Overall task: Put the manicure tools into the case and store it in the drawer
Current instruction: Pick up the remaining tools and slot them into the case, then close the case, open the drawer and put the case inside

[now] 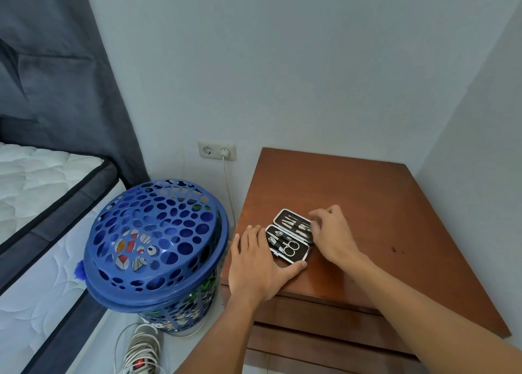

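Nightstand [367, 204]: open case [291, 236]; right hand [334, 235] hides tools at edge.

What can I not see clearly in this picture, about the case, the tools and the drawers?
- Right end of the far half of the manicure case, head view: covered by the right hand.
- Left edge of the case: under the left hand.
- Tools beside the scissors: too small to name.
- Drawers: fronts seen steeply, partly behind the forearms; handles not visible.

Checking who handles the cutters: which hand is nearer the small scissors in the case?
Left. The left hand lies flat beside the scissors; the right hand works the case's far half.
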